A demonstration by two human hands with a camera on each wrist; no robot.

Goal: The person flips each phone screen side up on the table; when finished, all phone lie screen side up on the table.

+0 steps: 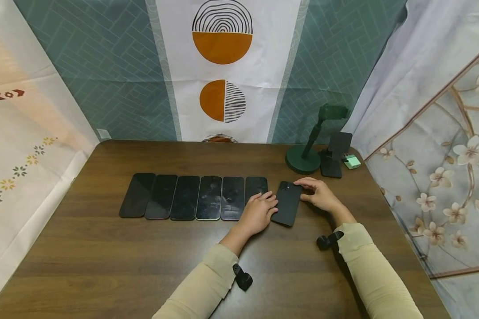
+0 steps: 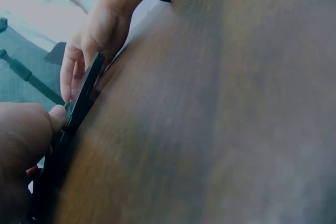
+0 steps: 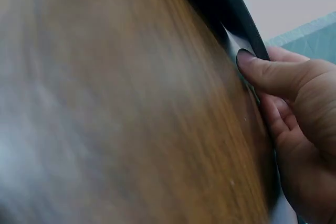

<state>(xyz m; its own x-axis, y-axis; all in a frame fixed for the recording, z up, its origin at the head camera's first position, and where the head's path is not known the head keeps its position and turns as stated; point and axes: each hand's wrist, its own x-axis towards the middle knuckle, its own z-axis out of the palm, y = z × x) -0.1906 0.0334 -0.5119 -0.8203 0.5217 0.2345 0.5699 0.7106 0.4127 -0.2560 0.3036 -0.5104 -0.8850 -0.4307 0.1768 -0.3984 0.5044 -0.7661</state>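
Observation:
A dark smartphone (image 1: 286,204) lies back up, its camera lenses near the top, at the right end of a row of phones. My right hand (image 1: 320,194) holds it by the right edge, fingertips at the upper corner and thumb (image 3: 257,69) lower down. In the left wrist view this smartphone (image 2: 86,90) is tilted, its right side raised. My left hand (image 1: 258,212) has its fingers spread over the lower part of the neighbouring phone (image 1: 256,188), with fingertips at the held phone's left edge.
Several more black phones (image 1: 186,198) lie screen up, side by side, to the left. Behind on the right stand a green lamp-like stand (image 1: 302,158), a black phone holder (image 1: 337,150) and a light green charger (image 1: 352,161). The wooden table (image 1: 104,266) meets a patterned wall.

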